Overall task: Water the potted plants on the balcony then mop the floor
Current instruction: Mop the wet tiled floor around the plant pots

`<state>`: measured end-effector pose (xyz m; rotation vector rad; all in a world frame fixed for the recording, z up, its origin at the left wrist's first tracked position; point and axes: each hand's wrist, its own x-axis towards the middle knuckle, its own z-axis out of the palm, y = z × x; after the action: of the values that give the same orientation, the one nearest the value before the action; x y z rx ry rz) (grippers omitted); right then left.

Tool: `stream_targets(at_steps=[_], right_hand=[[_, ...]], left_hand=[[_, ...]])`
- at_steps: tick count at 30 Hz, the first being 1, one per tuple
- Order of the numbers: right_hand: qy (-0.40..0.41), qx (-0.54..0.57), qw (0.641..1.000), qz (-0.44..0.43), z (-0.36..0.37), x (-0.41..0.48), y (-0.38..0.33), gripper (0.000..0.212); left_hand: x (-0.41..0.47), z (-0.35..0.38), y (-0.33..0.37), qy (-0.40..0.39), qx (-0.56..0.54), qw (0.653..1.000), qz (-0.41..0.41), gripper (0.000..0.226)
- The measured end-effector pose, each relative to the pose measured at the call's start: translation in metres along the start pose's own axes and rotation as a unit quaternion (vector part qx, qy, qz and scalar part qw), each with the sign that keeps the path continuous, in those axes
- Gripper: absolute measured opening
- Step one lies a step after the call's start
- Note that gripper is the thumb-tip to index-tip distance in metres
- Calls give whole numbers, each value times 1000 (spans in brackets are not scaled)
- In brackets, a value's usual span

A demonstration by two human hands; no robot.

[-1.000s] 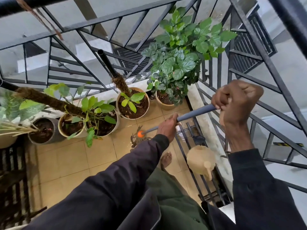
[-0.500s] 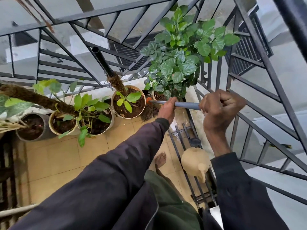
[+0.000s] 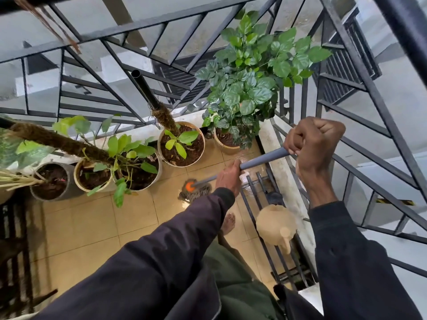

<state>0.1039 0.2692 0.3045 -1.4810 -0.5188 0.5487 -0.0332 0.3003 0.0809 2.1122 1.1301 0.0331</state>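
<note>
— Well, held how?
— Clenched round the mop handle (image 3: 263, 159): right hand (image 3: 314, 144) at the top end, left hand (image 3: 228, 179) lower.
— Mop head (image 3: 195, 192)?
— Rested on the floor (image 3: 92, 227), just left of the left hand.

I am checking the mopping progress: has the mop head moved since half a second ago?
Yes. The mop head has pulled back from the pot toward the person's foot.
</note>
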Motion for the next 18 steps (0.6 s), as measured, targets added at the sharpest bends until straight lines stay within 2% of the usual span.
stream_targets(at_steps=[3, 7, 14, 18], right_hand=[[-29, 16, 999, 0, -2, -13, 6, 41], [-54, 37, 997, -51, 2, -17, -8, 44], [-34, 20, 989, -139, 9, -11, -20, 45], [-10, -33, 990, -135, 20, -16, -10, 35]], left_hand=[[-23, 7, -10, 2, -5, 1000, -3, 12], [-20, 3, -2, 30, -41, 999, 7, 19], [31, -7, 29, 75, -92, 992, 52, 22], [62, -7, 16, 67, -99, 992, 40, 26]])
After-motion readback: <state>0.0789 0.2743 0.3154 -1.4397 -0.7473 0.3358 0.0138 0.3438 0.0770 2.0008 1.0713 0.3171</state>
